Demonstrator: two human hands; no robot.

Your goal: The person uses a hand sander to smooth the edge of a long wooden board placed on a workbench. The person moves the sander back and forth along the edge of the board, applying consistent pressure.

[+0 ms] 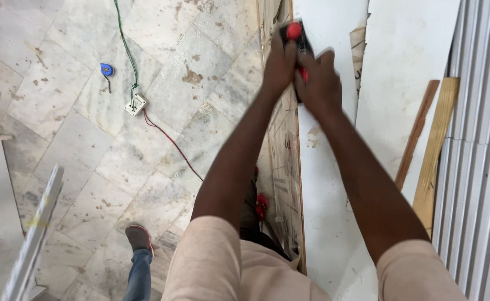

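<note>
left hand (280, 64) and right hand (318, 83): fingers clamped together round a black-and-red hand power tool (295, 34), doubling the grip for control | tool pressed onto the edge of a long white laminated board (325, 184) | blue tape measure (106, 69) and white socket box (136, 104) lie apart on marble floor (61, 139)

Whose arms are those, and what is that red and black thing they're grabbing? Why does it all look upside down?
The camera sits on a person's head and looks down, so you see their own two arms reaching forward. The left hand and right hand together grip a black tool with a red knob, pressed against the edge of a board. It is blurry, so I can't tell what kind of tool it is. On the tiled floor lie a blue tape measure and a white socket with cables. Below, a shoe shows.
</note>
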